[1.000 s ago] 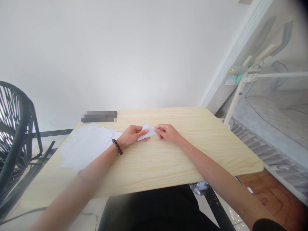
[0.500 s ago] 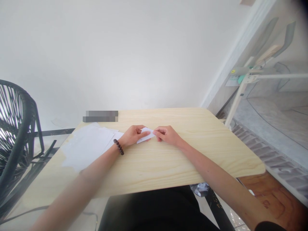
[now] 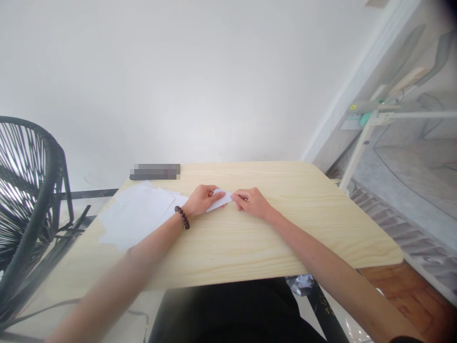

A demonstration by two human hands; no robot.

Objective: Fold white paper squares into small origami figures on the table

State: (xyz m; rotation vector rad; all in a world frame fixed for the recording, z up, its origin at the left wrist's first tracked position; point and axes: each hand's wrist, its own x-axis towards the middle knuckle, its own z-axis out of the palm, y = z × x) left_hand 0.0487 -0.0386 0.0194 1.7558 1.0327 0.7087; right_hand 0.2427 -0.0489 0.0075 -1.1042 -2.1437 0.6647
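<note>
"So, what's showing, left to right?"

"White sheets (image 3: 137, 214) are lying on the pale wooden table (image 3: 232, 252), then the left hand (image 3: 199, 201) is gripping a small white paper piece (image 3: 218, 203) over the table's middle"

"And the right hand (image 3: 252, 202)?"

"Its thumb and finger are pinching that piece's right tip"

Sheets (image 3: 137, 212) on the table (image 3: 232, 247), left of the paper slip (image 3: 215, 205)
</note>
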